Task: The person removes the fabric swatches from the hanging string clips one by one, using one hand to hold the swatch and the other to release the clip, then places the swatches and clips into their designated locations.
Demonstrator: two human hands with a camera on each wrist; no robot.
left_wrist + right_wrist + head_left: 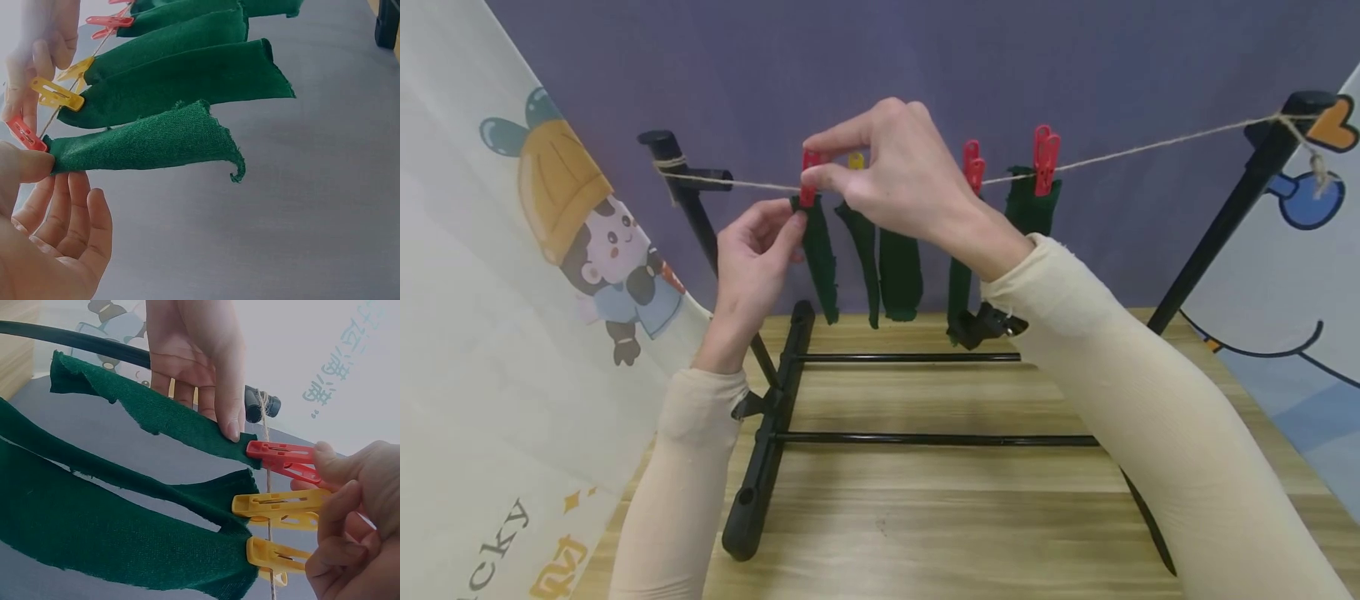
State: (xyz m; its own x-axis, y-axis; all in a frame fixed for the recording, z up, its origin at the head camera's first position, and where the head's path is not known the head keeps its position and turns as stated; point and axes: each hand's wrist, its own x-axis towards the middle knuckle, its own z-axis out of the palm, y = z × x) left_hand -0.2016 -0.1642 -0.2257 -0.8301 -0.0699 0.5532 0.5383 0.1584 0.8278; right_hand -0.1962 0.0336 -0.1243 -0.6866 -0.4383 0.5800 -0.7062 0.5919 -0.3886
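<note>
My right hand (910, 171) pinches a red clothespin (284, 453) between thumb and index finger. The clothespin sits at the top end of a green cloth strip (144, 140), over the string (752, 183). With thumb and fingers my left hand (756, 262) pinches that strip's top edge, just below the clothespin. Beside it, yellow clothespins (275, 503) hold more green cloth pieces (900, 275) on the string. Farther right, red clothespins (1046, 158) hold other green pieces (1030, 204). In the head view my right hand and forearm partly hide the middle of the row.
The string is tied between a left black post (696, 217) and a right black post (1232, 217). Black crossbars (925, 439) join the stand's feet near the wooden surface (895, 517). A printed curtain (550, 350) hangs at left, a purple backdrop (737, 67) behind.
</note>
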